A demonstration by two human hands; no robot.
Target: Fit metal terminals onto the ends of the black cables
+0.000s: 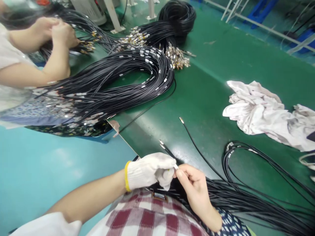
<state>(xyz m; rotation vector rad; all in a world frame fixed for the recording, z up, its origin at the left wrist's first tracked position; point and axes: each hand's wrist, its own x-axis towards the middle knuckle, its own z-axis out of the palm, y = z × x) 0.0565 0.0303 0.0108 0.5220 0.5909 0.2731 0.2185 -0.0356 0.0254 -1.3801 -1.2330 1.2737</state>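
Note:
My left hand point(152, 168), in a white knit glove with a yellow cuff, is closed in a pinch. Its fingertips meet those of my bare right hand point(193, 183) in front of my checked apron. Between them shows a small white piece point(175, 167); whether it is a tag or a connector I cannot tell. Under and beside my right hand runs a bundle of black cables point(236, 196), partly hidden by the hands. Two metal-tipped cable ends point(161, 143) stick out beyond the glove, and one single cable point(192, 139) lies apart on the green table.
A large loop of black cables point(157, 70) with white tags lies at the left, and a coiled bundle point(176, 19) stands behind it. Crumpled white cloths point(263, 111) lie at the right. A co-worker's hands point(60, 32) are at the upper left. The green table's edge point(128, 144) is by my glove.

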